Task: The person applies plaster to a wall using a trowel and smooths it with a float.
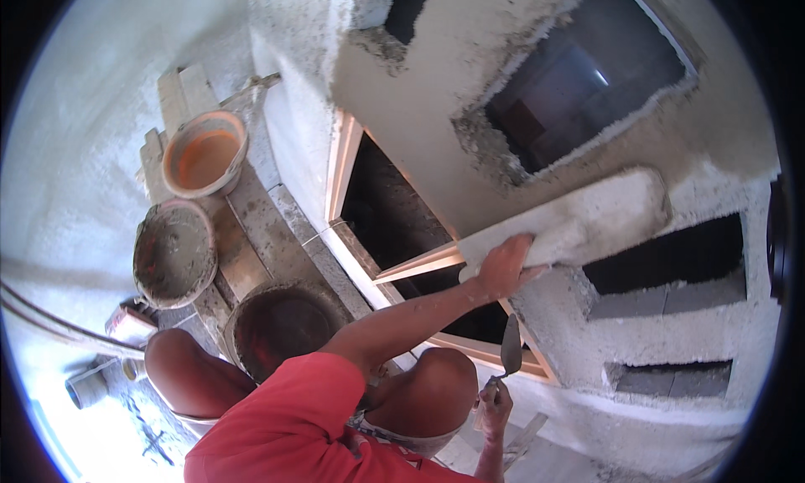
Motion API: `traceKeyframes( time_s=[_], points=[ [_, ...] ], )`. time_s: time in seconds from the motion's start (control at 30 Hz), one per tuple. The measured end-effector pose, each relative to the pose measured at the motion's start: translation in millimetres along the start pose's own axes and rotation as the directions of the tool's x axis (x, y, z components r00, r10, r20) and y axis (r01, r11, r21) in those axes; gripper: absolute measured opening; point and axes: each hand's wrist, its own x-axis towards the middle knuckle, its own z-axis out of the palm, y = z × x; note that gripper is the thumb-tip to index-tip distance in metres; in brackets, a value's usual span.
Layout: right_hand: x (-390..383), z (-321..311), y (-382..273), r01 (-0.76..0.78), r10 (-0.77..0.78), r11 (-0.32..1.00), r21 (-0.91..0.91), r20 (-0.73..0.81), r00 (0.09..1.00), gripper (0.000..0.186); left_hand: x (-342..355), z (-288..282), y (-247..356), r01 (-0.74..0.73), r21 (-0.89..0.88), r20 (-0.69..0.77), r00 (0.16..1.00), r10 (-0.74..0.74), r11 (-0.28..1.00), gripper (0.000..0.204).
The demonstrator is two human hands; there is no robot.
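Float (591,210) at the wall (411,122), trowel (511,347) in the other hand.
My left hand (505,267) grips the float toward its near end, just beside the large opening (587,89); my right hand (495,405) clasps the trowel's handle. Full face contact I cannot tell — I would keep the float flat, press evenly, and steer its edge off the ragged rim.

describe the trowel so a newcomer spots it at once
Find the plastered wall with rough openings, then the long pale float. Lower in view, the right hand holds the trowel, blade up. Unlike the float, its blade is small, grey and leaf-shaped.
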Motion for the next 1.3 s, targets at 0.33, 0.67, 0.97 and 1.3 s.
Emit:
traceKeyframes(
  time_s=[0.33,0.67,0.97,1.3],
  points=[
    [-13.2,2.9,-31.0,0.019,-0.017,0.996,-0.088,0.020,1.000,0.034,-20.0,-40.6,-52.3,0.492,-0.560,-0.367,0.574,-0.732,0.667,0.045],
    [-32.7,-29.8,19.0,0.165,-0.172,0.946,-0.280,0.000,0.985,0.048,24.4,-49.5,-172.8,0.555,-0.597,-0.450,0.367,-0.814,0.580,0.049],
    [-26.6,-51.9,17.9,0.113,-0.105,0.939,-0.325,0.042,0.994,0.051,-14.9,-14.9,-137.3,0.449,-0.831,-0.234,0.255,-0.938,0.329,0.046],
    [-21.9,-64.2,44.3,-0.093,0.146,0.805,-0.587,0.043,0.988,0.041,52.6,-120.3,-226.9,0.384,-0.808,-0.343,0.310,-0.887,0.447,0.046]
  ],
)
